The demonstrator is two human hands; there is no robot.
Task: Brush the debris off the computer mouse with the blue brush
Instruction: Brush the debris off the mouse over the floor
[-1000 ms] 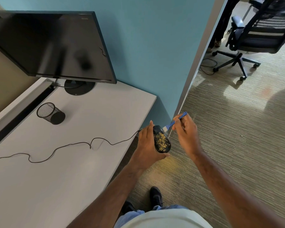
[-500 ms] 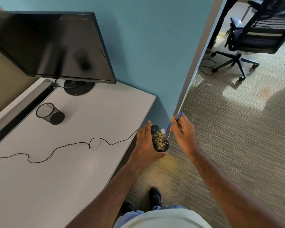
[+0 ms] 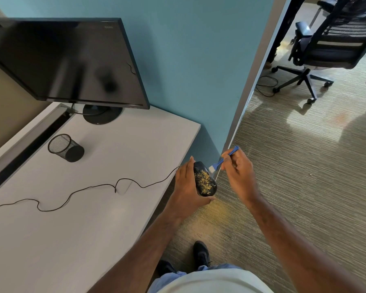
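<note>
A black wired computer mouse point(image 3: 205, 180) speckled with yellowish debris is held off the right edge of the desk, above the carpet. My left hand point(image 3: 187, 185) grips it from the left side and underneath. My right hand point(image 3: 239, 169) pinches the handle of a small blue brush point(image 3: 225, 158). The brush's white bristles sit at the mouse's upper right edge. The mouse cable point(image 3: 89, 189) trails left across the desk.
The white desk point(image 3: 93, 208) carries a black monitor point(image 3: 66, 60) and a black mesh pen cup point(image 3: 65, 147). A teal partition wall point(image 3: 199, 70) ends just behind the hands. Yellowish dust lies on the carpet point(image 3: 218, 210) below. An office chair point(image 3: 330, 47) stands at the far right.
Both hands and the mouse have shifted slightly left and up. The brush head stays near the mouse's top right edge. Debris still covers the mouse.
</note>
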